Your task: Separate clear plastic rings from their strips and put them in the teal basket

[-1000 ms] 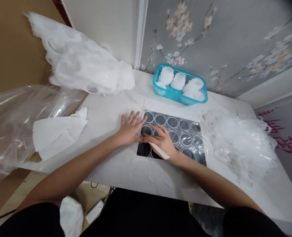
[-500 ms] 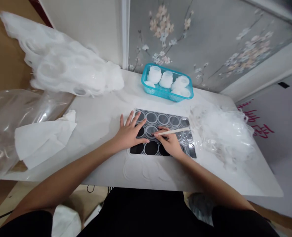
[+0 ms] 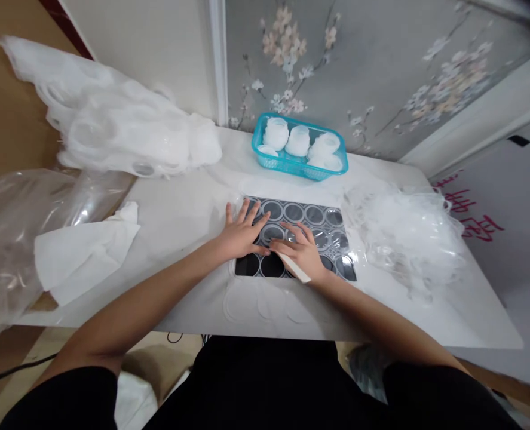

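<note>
Black rectangular sheet with rows of pale-ringed circles [image 3: 313, 215]: lies flat on the white tabletop [image 3: 179, 227], partly under both hands; glossy clear film seems to cover at least its right part.
Left hand [image 3: 240, 236]: fingers spread, grasping nothing, resting across the black sheet's left side.
Right hand [image 3: 303, 254]: over the black sheet's middle, grasping a flat white stick [image 3: 297, 270], its fingers stretched to the middle row; whether they pinch anything there I cannot tell.
Stick: slants from the palm past the black sheet's front edge; its far end is hidden.
Teal plastic basket [image 3: 296, 168]: behind the black sheet, holding stacks of white translucent discs [image 3: 297, 141].
Tangled clear plastic pile [image 3: 408, 239]: just beside the black sheet's right edge.
Sheet's risk: it could skid if the left hand bears down too lightly while the right pushes.
Film's risk: it could crease or tear if picked unevenly, or be scratched by the stick's edge.
Pile's risk: loose strands could drag over the circles if the right forearm swings wide.
</note>
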Available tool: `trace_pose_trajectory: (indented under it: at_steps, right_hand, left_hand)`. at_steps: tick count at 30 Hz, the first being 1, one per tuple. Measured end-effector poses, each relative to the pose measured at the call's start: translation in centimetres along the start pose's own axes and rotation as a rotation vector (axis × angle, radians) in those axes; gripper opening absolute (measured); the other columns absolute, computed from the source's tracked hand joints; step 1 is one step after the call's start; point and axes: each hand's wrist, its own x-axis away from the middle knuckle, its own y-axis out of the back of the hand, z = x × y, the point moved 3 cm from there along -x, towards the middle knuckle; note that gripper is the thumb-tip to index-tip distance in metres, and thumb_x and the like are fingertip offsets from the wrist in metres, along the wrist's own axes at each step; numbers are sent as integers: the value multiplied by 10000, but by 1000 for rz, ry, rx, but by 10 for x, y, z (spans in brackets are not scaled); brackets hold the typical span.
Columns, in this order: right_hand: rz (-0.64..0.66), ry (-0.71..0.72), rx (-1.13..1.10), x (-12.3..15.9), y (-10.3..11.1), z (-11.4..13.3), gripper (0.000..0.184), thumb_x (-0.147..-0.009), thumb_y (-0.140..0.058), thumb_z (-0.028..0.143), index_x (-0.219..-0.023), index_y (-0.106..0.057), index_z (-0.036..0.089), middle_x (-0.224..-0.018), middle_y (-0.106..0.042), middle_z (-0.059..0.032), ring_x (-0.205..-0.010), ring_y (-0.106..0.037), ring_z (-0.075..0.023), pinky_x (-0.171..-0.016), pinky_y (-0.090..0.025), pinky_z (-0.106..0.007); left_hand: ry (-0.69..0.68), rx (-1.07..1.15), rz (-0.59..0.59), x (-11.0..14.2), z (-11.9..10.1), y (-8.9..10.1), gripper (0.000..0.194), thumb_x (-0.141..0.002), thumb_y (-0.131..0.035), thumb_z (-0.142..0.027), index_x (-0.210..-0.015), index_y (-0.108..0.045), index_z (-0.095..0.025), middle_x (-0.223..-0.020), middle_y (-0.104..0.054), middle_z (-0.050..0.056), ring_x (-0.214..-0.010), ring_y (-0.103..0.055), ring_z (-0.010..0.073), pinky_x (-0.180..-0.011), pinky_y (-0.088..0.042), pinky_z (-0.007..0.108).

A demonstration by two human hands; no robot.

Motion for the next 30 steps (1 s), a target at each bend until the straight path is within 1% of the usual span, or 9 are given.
trace_pose_trajectory:
  at_steps: [2, 5, 7, 10, 13, 18, 20, 24, 30]
  right_hand:
    - [-69, -43, 57, -11, 6, -11, 182, -889, -542, 197, -898, -704, 278, -940, -735, 5, -1182, -520, -259, -1080, -264, -522]
    - [-411, -323, -2, -23, 32, -40, 288, -934, -466, 244, -778, -706, 212, -900, -721, -36, -978, -592, -227, -928, -422, -454]
    - [-538, -419, -63, -22, 48, -51, 316, -942, -464, 288, -757, -706, 201, -870, -716, -43, -940, -593, -215, -886, -452, -420]
    - [-483, -418, -138, -11, 62, -51, 258, -911, -532, 322, -755, -713, 227, -836, -718, -25, -996, -584, -221, -936, -438, -412]
    - [-397, -466, -300, 3, 62, -44, 247, -886, -571, 347, -722, -710, 227, -883, -723, -26, -960, -621, -218, -848, -488, -359]
    - [-286, -637, -617, 15, 46, -43, 268, -852, -596, 428, -873, -704, 183, -724, -724, -29, -646, -655, -178, -582, -487, -285]
    - [-249, -637, -704, 16, 37, -43, 274, -839, -610, 434, -882, -702, 180, -698, -721, -23, -628, -656, -176, -595, -499, -285]
    - [-218, -526, -688, 18, 23, -40, 233, -843, -613, 385, -720, -710, 213, -861, -736, -26, -820, -677, -198, -737, -527, -305]
    - [-143, -429, -563, 21, 15, -38, 162, -858, -598, 331, -831, -731, 243, -823, -736, -19, -873, -675, -209, -794, -528, -331]
  left_hand:
    - [2, -3, 38, -1, -2, 2, 983, -756, -535, -693, -1504, -89, -234, -1559, 64, 146, -1411, 139, 395, -1007, 96, 723]
    - [9, -13, 71, -3, -2, 6, 978, -757, -549, -677, -1503, -74, -258, -1560, 62, 138, -1409, 134, 400, -1010, 99, 718]
    - [-2, -20, 76, -5, -1, 7, 972, -746, -551, -689, -1501, -110, -264, -1564, 46, 133, -1408, 123, 408, -1012, 107, 713]
    - [-10, -11, 69, -7, 1, 8, 991, -707, -583, -703, -1494, -185, -251, -1568, 20, 133, -1404, 101, 434, -1017, 96, 714]
    - [-37, 18, 11, -9, 0, 10, 972, -697, -638, -655, -1484, -230, -256, -1573, 4, 130, -1408, 81, 432, -1038, 49, 706]
    - [-193, 74, -112, -15, -7, 15, 541, -790, -641, -493, -1304, -524, -375, -1580, -115, 7, -1431, 19, 383, -1094, -20, 654]
    - [-261, 58, -120, -19, -7, 17, 368, -797, -657, -426, -1160, -643, -363, -1556, -219, -9, -1436, -46, 360, -1112, -46, 624]
    - [-369, 25, -190, -25, -5, 18, 169, -825, -638, -375, -949, -725, -300, -1451, -422, 13, -1413, -203, 297, -1131, -144, 546]
    - [-327, 277, -384, -33, 4, 19, 143, -839, -610, -297, -767, -711, -227, -1245, -603, 38, -1257, -450, 256, -1098, -271, 474]
